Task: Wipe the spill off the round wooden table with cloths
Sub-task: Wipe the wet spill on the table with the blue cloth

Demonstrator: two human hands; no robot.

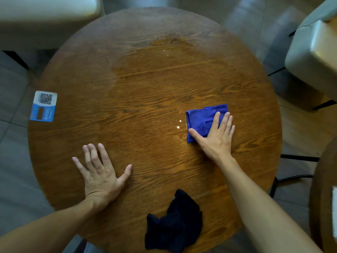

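Note:
The round wooden table [73, 88] fills the view. A wide wet patch [155, 73] darkens its middle and far part, with shiny droplets [179, 124] just left of the blue cloth. My right hand [217, 136] lies flat on a folded blue cloth [202, 117], pressing it onto the table right of centre. My left hand [100, 172] rests palm down with fingers spread on the bare wood at the near left, holding nothing. A crumpled dark navy cloth [175, 223] lies at the table's near edge between my arms.
A blue and white QR-code sticker [43, 105] sits at the table's left edge. Pale cushioned chairs stand at the far left [45, 17] and at the right [313, 57]. Another round table's edge [322, 198] shows at the lower right.

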